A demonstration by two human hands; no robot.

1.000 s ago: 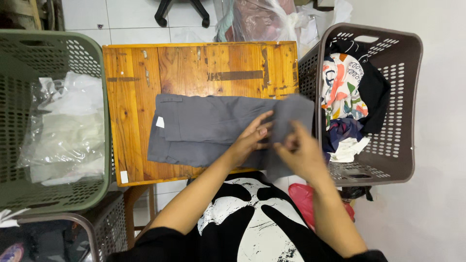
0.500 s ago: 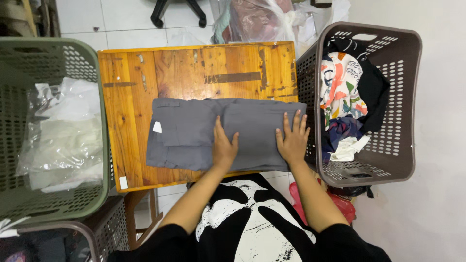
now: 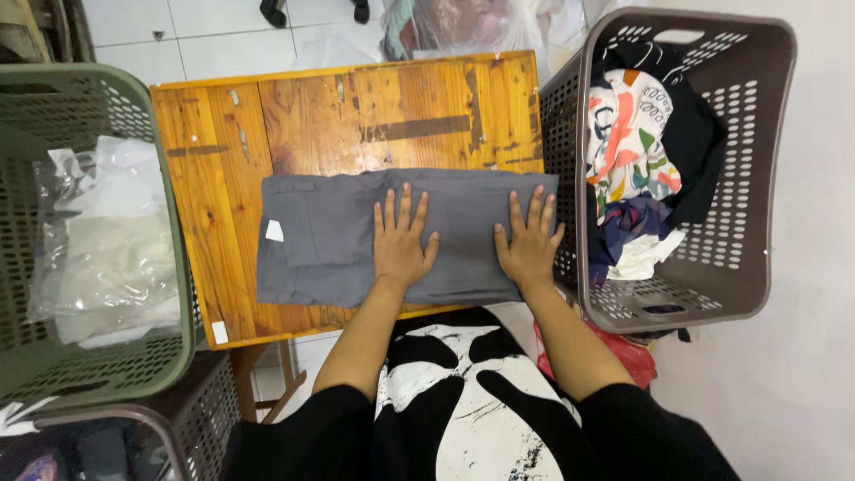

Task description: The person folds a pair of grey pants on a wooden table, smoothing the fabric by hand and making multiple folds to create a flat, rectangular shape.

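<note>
Both hands have slid a little to the right and spread flatter since half a second ago, when they were already pressing the cloth; a second ago they were pinching its right end together. From the head camera, the one view here, a folded grey garment (image 3: pixel 338 236) lies across the front half of the wooden desk (image 3: pixel 356 107), its long side running left to right and its right end reaching the desk's right edge. On the garment, the left hand (image 3: pixel 401 245) rests palm down near the middle, and the right hand (image 3: pixel 530 245) rests palm down on the right end. The fingers (image 3: pixel 405 209) of each hand are fully spread and straight, gripping nothing, only pressing the cloth flat. A small white tag (image 3: pixel 274 231) shows at the garment's left end. Just right of the desk stands a brown basket (image 3: pixel 757 178) filled with mixed coloured clothes (image 3: pixel 637 151); left of the desk stands a green basket (image 3: pixel 174 267) holding clear plastic bags (image 3: pixel 98 240). To smooth the fold well, I judge the palms should keep even pressure and sweep outward from the middle toward the ends, so creases are pushed out and the layers stay lined up at the edges.
</note>
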